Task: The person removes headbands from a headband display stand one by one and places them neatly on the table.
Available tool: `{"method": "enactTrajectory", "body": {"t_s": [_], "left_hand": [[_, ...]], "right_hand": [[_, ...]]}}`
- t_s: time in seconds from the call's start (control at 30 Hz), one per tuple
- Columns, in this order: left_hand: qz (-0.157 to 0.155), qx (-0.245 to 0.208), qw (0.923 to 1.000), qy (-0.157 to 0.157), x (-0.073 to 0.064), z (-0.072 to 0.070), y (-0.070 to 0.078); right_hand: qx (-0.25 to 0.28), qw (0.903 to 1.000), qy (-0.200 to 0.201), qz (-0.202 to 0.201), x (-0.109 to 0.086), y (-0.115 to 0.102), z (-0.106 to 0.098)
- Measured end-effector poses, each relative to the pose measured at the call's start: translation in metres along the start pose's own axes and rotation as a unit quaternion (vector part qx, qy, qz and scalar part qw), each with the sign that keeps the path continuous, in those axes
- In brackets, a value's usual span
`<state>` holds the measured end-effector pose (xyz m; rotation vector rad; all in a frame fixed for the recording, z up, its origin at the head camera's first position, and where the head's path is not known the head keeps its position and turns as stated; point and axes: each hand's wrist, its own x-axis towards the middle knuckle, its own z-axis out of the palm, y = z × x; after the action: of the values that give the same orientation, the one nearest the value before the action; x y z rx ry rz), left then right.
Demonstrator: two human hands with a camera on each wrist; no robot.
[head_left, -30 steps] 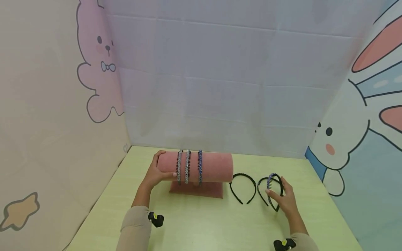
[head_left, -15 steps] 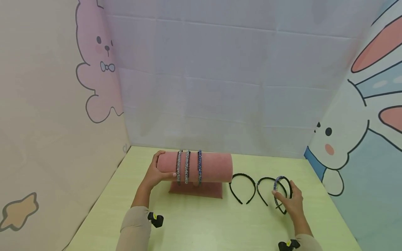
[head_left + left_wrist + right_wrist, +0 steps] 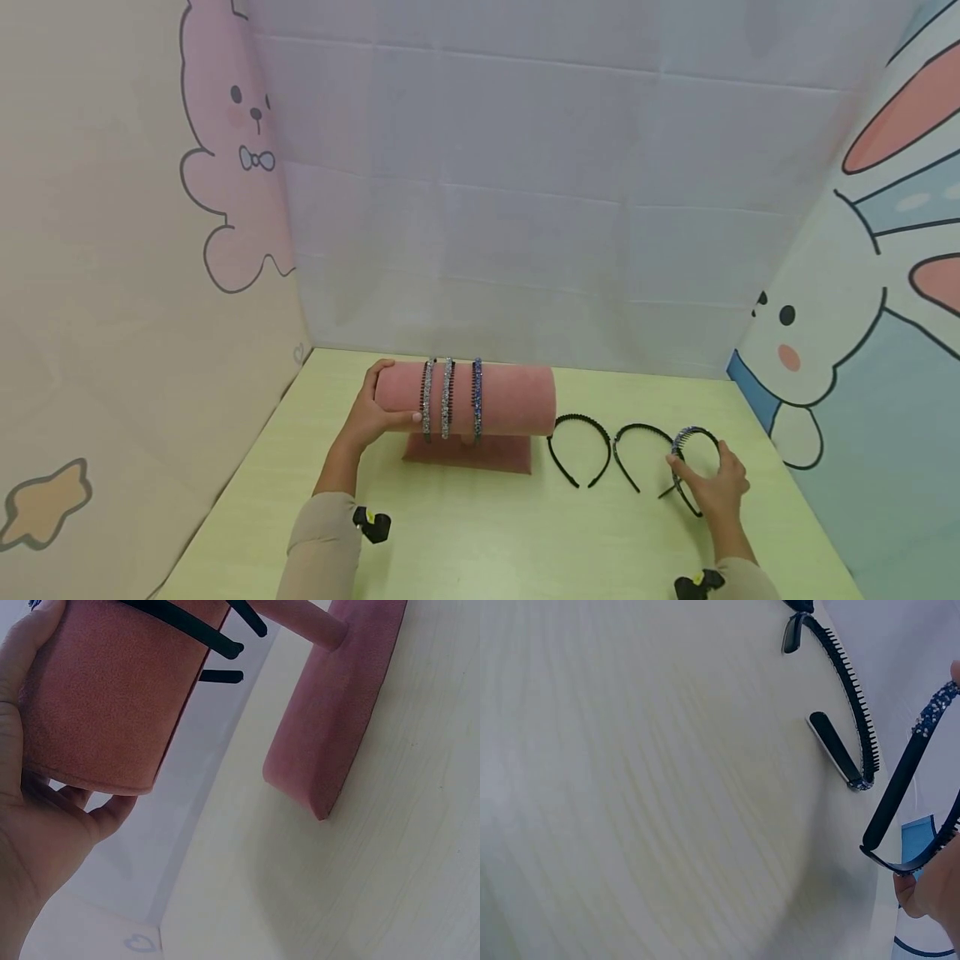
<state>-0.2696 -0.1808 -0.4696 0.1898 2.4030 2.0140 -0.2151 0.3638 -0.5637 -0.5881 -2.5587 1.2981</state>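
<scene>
My left hand [image 3: 377, 415] grips the left end of a pink velvet roll display stand [image 3: 517, 400], thumb in front and fingers behind. Three glittery toothed headbands sit around the roll: a silver one [image 3: 427, 400], another silver one [image 3: 447, 400] and a blue one [image 3: 477, 400]. Over at the right, my right hand [image 3: 716, 492] holds a black headband with bluish glitter [image 3: 679, 442], pinched between thumb and fingers at its sides. In the right wrist view this headband [image 3: 895, 791] hangs over the table, its ends pointing down.
Two black headbands lie flat on the pale yellow table [image 3: 495, 533]: one beside the stand [image 3: 604, 442], the other farther right [image 3: 617, 450], partly overlapped by the held one. A white curtain [image 3: 510, 208] closes off the back; cartoon-printed panels stand at both sides.
My right hand has moved right and slightly toward me with the headband, uncovering more of the headband lying behind it. The left hand and the stand have stayed in place.
</scene>
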Motion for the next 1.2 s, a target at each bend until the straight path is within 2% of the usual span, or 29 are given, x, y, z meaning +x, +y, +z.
{"method": "enactTrajectory", "body": {"t_s": [0.17,0.47,0.6,0.7,0.93,1.2], "left_hand": [[0.003,0.0,1.0,0.001,0.001,0.0,0.0],[0.005,0.004,1.0,0.001,0.001,0.001,0.0],[0.011,0.007,0.9999,0.009,0.007,0.0,-0.014],[0.008,0.006,0.9999,0.013,0.009,-0.001,-0.019],[0.003,0.012,0.9999,0.007,-0.001,-0.001,0.002],[0.0,0.016,0.9999,0.002,-0.002,0.001,0.003]], "right_hand": [[-0.018,0.9992,0.033,0.014,0.007,0.005,-0.004],[-0.052,0.9966,0.057,0.03,0.024,0.009,-0.011],[-0.065,0.9955,0.055,0.041,0.029,0.01,-0.015],[-0.079,0.9943,0.049,0.054,0.033,0.01,-0.017],[-0.088,0.9926,0.034,0.076,0.033,0.015,-0.015],[-0.11,0.9907,0.008,0.08,0.037,0.022,-0.016]]}}
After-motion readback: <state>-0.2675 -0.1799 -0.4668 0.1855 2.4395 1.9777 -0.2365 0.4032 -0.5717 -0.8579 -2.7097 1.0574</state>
